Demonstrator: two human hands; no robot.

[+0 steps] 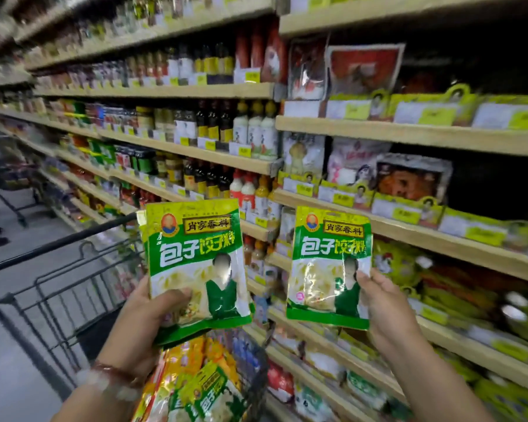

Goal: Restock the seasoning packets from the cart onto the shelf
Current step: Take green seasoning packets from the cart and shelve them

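A: What fills the right side?
B: Long wooden shelves point(408, 132), flat-edged, stocked with glass bottles point(214, 123) and soft pouches.
A: Lower left?
B: A black wire cart point(58, 287), more glossy packets point(208, 388) heaped inside.
A: The hands?
B: The left hand point(141, 324) grips a small stack of green packets point(195, 263) over the cart, thumb across the front. The right hand point(384, 303) pinches a single packet point(329, 266) by its edge, upright before the shelves.
A: Smaller things?
B: A beaded bracelet point(110, 376) circles the left wrist.

dark sauce bottles point(209, 123), perhaps soy
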